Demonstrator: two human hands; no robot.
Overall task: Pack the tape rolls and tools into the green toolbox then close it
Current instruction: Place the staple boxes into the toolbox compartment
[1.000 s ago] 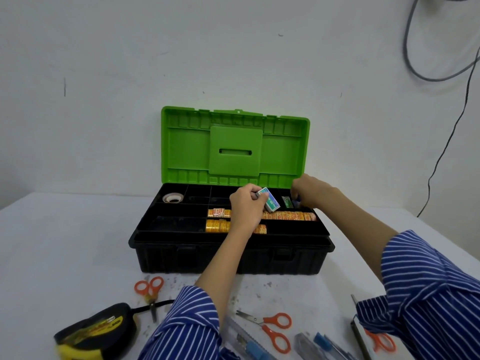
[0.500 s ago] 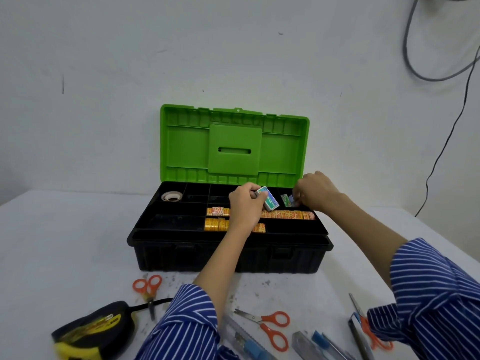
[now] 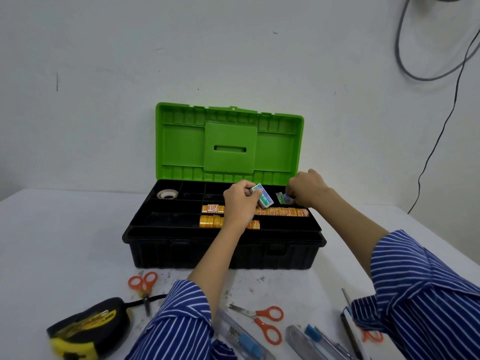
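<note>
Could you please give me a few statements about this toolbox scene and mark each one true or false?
1. The green lid of the toolbox stands open. True.
2. The left hand holds a small box above the tray. True.
3. The white tape roll lies on the table beside the scissors. False: it sits in the tray's back left compartment.
4. The tape measure is already packed in the toolbox. False: it lies on the table, near left.
5. The right hand is at the tray's back right compartment. True.
6. All orange-handled scissors are in the tray. False: they lie on the table.
</note>
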